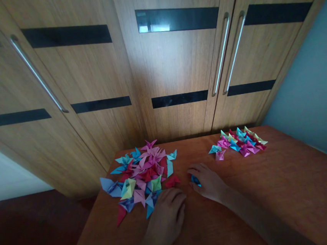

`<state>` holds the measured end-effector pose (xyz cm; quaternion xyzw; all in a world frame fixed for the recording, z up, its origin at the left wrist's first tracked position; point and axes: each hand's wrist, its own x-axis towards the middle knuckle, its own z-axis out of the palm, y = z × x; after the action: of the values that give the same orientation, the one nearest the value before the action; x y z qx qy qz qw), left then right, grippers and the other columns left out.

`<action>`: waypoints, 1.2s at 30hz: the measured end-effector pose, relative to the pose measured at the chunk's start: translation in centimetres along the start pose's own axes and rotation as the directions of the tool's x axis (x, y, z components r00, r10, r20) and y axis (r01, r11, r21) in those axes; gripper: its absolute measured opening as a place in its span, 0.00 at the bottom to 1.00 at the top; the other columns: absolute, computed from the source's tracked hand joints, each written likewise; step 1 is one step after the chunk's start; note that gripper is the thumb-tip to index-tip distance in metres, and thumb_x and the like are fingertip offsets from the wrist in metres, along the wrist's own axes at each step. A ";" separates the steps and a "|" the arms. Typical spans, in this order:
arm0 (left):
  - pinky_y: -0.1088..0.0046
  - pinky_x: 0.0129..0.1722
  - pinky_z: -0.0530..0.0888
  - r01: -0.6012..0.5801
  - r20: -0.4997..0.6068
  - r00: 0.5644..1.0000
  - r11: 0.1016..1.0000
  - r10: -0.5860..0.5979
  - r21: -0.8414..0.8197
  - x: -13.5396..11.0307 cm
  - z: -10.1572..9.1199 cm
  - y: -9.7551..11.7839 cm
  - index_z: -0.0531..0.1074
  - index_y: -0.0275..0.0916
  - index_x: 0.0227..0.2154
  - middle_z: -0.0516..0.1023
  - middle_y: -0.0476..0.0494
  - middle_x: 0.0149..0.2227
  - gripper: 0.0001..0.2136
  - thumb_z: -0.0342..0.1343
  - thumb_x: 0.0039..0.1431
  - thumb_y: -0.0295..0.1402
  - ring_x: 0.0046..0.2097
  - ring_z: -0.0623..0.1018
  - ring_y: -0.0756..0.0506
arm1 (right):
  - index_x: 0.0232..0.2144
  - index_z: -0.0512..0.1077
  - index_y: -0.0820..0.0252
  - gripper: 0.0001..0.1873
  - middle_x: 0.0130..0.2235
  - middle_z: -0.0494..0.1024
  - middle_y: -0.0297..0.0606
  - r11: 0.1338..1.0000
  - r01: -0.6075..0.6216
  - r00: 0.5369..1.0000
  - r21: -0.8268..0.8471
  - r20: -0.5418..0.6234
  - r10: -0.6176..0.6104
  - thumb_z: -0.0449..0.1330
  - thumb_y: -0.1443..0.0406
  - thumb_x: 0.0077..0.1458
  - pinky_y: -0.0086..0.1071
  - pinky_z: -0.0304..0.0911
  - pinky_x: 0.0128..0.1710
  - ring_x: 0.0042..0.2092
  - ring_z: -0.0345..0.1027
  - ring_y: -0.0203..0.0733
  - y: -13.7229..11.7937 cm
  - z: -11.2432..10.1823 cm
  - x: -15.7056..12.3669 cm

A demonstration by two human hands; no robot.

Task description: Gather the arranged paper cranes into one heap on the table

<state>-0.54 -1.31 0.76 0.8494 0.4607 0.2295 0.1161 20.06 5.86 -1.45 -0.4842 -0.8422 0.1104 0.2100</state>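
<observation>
Bare wooden table [288,187] right of my right hand [208,181]: open passage there. A clear strip runs between the big pile of folded paper pieces [142,176] and the smaller pile [239,142]. Left hand [168,214] touches the big pile's near edge. Wardrobe doors [172,67] wall off the far side.
</observation>
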 end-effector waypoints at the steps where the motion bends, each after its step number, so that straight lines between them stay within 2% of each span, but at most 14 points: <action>1: 0.61 0.50 0.70 0.006 0.012 1.000 1.000 -0.006 -0.010 -0.1 0.0 0.0 0.70 0.43 0.44 0.74 0.45 0.44 0.16 0.49 0.55 0.21 0.47 0.72 0.43 | 0.44 0.72 0.56 0.16 0.47 0.72 0.41 1.000 0.004 1.000 0.018 -0.018 -0.004 0.57 0.67 0.51 0.38 0.59 0.50 0.50 0.62 0.46 -0.2 0.3 0.1; 4: 0.62 0.48 0.71 0.033 0.054 0.998 0.999 -0.031 -0.033 -0.7 -0.3 0.0 0.71 0.43 0.42 0.74 0.45 0.42 0.15 0.48 0.56 0.21 0.45 0.72 0.43 | 0.38 0.74 0.56 0.12 0.42 0.74 0.39 0.994 0.007 0.996 0.113 -0.091 0.003 0.55 0.72 0.51 0.36 0.60 0.49 0.47 0.65 0.43 -0.5 1.0 0.9; 7: 0.64 0.47 0.71 0.059 0.059 0.997 0.996 -0.055 -0.061 -1.3 -0.8 0.1 0.71 0.43 0.42 0.74 0.45 0.41 0.15 0.46 0.57 0.21 0.45 0.73 0.44 | 0.36 0.74 0.56 0.11 0.40 0.76 0.38 0.957 -0.003 0.986 0.290 -0.161 0.052 0.56 0.71 0.50 0.36 0.62 0.46 0.42 0.68 0.42 -0.8 1.5 2.4; 10: 0.65 0.47 0.72 0.059 0.056 0.997 0.996 -0.055 -0.069 -1.8 -1.0 -0.1 0.71 0.43 0.41 0.74 0.45 0.41 0.14 0.46 0.57 0.21 0.45 0.73 0.45 | 0.37 0.75 0.55 0.10 0.37 0.77 0.36 0.852 -0.026 0.964 0.524 -0.211 0.159 0.56 0.67 0.52 0.35 0.65 0.41 0.39 0.70 0.41 -2.1 1.8 4.7; 12: 0.65 0.46 0.72 0.056 0.047 0.997 0.997 -0.054 -0.054 -2.0 -1.0 -0.5 0.71 0.43 0.41 0.74 0.45 0.41 0.14 0.46 0.58 0.21 0.44 0.73 0.44 | 0.39 0.75 0.53 0.11 0.37 0.78 0.35 0.763 -0.003 0.953 0.647 -0.228 0.198 0.55 0.64 0.53 0.36 0.66 0.42 0.40 0.70 0.42 -3.4 1.9 6.3; 16: 0.63 0.47 0.72 0.054 -0.016 0.998 0.999 -0.054 -0.008 -2.2 -0.9 -1.3 0.72 0.43 0.40 0.75 0.45 0.42 0.14 0.46 0.58 0.22 0.45 0.74 0.44 | 0.44 0.73 0.51 0.16 0.41 0.77 0.35 0.651 0.087 0.975 0.754 -0.197 0.099 0.58 0.62 0.51 0.38 0.66 0.46 0.46 0.69 0.42 -5.6 2.2 8.2; 19: 0.61 0.47 0.72 0.043 -0.060 0.997 0.998 -0.041 0.043 -2.1 -0.8 -1.6 0.72 0.43 0.40 0.75 0.44 0.43 0.13 0.47 0.58 0.22 0.45 0.74 0.43 | 0.47 0.71 0.50 0.19 0.46 0.74 0.35 0.663 0.126 0.978 0.738 -0.205 0.043 0.58 0.63 0.51 0.38 0.65 0.48 0.50 0.66 0.42 -5.0 2.0 7.9; 23: 0.57 0.49 0.70 0.020 -0.094 0.996 0.994 -0.011 0.105 -1.9 -0.8 -1.5 0.72 0.43 0.40 0.76 0.45 0.43 0.13 0.48 0.57 0.22 0.46 0.74 0.42 | 0.47 0.70 0.50 0.17 0.50 0.72 0.36 0.804 0.078 0.945 0.589 -0.301 0.128 0.56 0.64 0.52 0.39 0.67 0.47 0.52 0.65 0.43 -0.8 0.8 6.0; 25: 0.54 0.51 0.68 0.000 -0.105 0.994 0.991 0.014 0.131 -1.8 -0.9 -1.2 0.72 0.43 0.41 0.76 0.45 0.43 0.14 0.47 0.57 0.22 0.46 0.74 0.42 | 0.45 0.71 0.52 0.16 0.49 0.73 0.38 0.898 0.015 0.910 0.440 -0.379 0.171 0.56 0.63 0.53 0.42 0.64 0.50 0.52 0.65 0.45 2.4 -0.5 4.7; 28: 0.49 0.55 0.63 -0.023 -0.151 0.987 0.986 0.049 0.165 -1.8 -1.2 -0.6 0.72 0.43 0.42 0.76 0.44 0.43 0.15 0.47 0.56 0.22 0.46 0.74 0.42 | 0.46 0.70 0.55 0.16 0.48 0.73 0.41 0.966 -0.098 0.862 0.240 -0.464 0.203 0.53 0.60 0.55 0.45 0.62 0.51 0.51 0.66 0.47 8.3 -3.3 2.5; 30: 0.47 0.57 0.60 -0.032 -0.179 0.982 0.984 0.063 0.174 -1.5 -1.4 0.1 0.72 0.44 0.43 0.76 0.45 0.44 0.16 0.47 0.55 0.21 0.48 0.74 0.42 | 0.45 0.71 0.57 0.17 0.47 0.74 0.43 0.974 -0.198 0.828 0.109 -0.514 0.226 0.51 0.58 0.56 0.45 0.61 0.52 0.51 0.66 0.49 12.5 -5.4 0.9; 32: 0.47 0.58 0.59 -0.057 -0.177 0.981 0.986 0.085 0.159 -0.8 -1.3 1.1 0.70 0.45 0.46 0.74 0.45 0.47 0.19 0.48 0.54 0.21 0.50 0.73 0.42 | 0.45 0.71 0.57 0.19 0.47 0.74 0.44 0.953 -0.303 0.812 -0.027 -0.530 0.243 0.51 0.56 0.56 0.45 0.60 0.52 0.51 0.65 0.50 16.8 -7.3 -0.6; 36: 0.51 0.59 0.61 -0.088 -0.094 0.991 0.994 0.093 0.057 3.1 0.0 4.0 0.63 0.46 0.54 0.66 0.44 0.56 0.22 0.50 0.55 0.25 0.57 0.66 0.40 | 0.47 0.70 0.60 0.23 0.50 0.72 0.49 0.836 -0.501 0.777 -0.223 -0.540 0.322 0.52 0.53 0.54 0.47 0.59 0.51 0.52 0.64 0.54 23.4 -9.3 -2.5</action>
<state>3.78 -0.90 3.30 0.8603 0.4325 0.2629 0.0608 43.46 15.41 -2.92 -0.7008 -0.6392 -0.1232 0.2919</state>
